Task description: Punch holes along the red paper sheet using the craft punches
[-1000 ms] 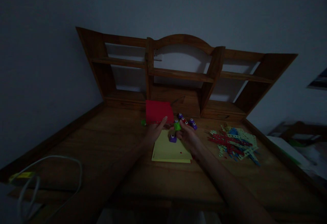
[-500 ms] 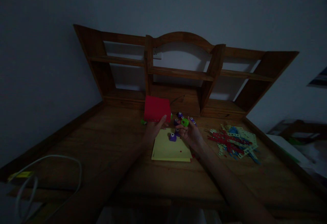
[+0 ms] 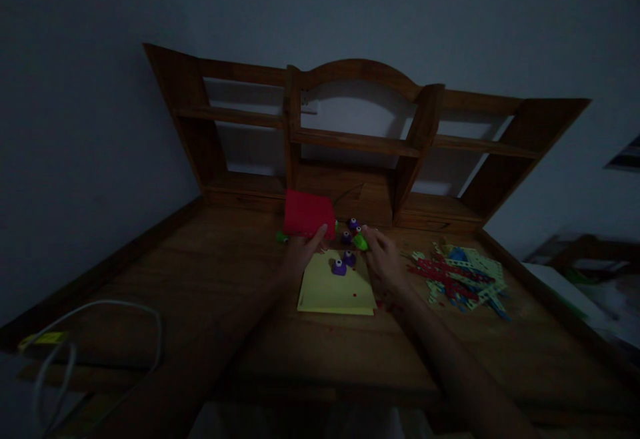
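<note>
**Q:** Okay, what are your hands up to around that yellow paper?

**Me:** My left hand (image 3: 301, 251) is off its far left corner, thumb on the front of the red sheet (image 3: 309, 212) and fingers curled behind, so I've got the sheet pinched by its lower right part. It's tilted up, just past the far left corner of the yellow paper (image 3: 335, 292).

**Q:** And the other one?

**Me:** My right hand (image 3: 386, 259) is by the far right corner, fingers bent, tips right at the bright green toy (image 3: 360, 241). Too dim to tell if I'm actually gripping it, tbh. That toy is just beyond the paper's far edge.

**Q:** Any more of those little guys?

**Me:** Yep, two purple toys (image 3: 339, 267) with round eyes sit on the paper, close to its far edge. Another couple of purple ones (image 3: 353, 223) are past that edge, and a second green one (image 3: 281, 237) is out past the far left corner.

**Q:** What's the messy pile?

**Me:** Red, blue and pale strips (image 3: 457, 279), heaped well to the right of the paper. Wooden shelf unit (image 3: 356, 142) is behind everything, and there's a white cable (image 3: 157, 322) looping well to the paper's left.
</note>
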`<state>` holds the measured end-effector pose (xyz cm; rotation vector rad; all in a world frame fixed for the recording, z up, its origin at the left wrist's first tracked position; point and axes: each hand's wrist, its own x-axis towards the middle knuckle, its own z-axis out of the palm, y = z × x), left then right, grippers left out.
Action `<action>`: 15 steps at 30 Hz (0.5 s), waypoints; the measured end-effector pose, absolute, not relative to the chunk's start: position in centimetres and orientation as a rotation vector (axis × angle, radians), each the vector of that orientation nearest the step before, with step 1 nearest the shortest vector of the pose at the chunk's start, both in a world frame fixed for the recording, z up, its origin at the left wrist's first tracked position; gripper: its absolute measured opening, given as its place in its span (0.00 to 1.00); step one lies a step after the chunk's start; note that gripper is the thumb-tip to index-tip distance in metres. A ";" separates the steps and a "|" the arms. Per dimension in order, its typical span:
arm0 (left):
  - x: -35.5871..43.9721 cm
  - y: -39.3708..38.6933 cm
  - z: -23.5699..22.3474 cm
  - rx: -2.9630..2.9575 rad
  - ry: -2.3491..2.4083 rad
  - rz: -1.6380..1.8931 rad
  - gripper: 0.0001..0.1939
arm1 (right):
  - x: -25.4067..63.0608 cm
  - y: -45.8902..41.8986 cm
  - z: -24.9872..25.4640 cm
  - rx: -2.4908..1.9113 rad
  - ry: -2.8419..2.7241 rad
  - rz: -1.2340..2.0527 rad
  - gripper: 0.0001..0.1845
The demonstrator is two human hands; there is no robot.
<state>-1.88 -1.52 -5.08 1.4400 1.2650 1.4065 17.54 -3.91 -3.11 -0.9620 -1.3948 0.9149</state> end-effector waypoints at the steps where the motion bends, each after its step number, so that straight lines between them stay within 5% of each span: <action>1: -1.9 -1.5 -5.1 1.444 1.263 1.400 0.23 | 17.8 -3.9 -2.9 -1.017 -1.505 0.789 0.22; 4: -1.8 -1.5 -5.2 1.492 1.255 1.356 0.23 | 18.4 -3.5 -2.8 -1.108 -1.527 0.689 0.25; 7: -1.9 -1.3 -5.5 1.547 1.222 1.293 0.24 | 18.3 -2.7 -3.3 -1.042 -1.265 1.023 0.27; 15: -2.5 -0.8 -6.2 1.656 1.259 1.247 0.29 | 17.9 -1.8 -4.6 -0.734 -0.794 1.617 0.14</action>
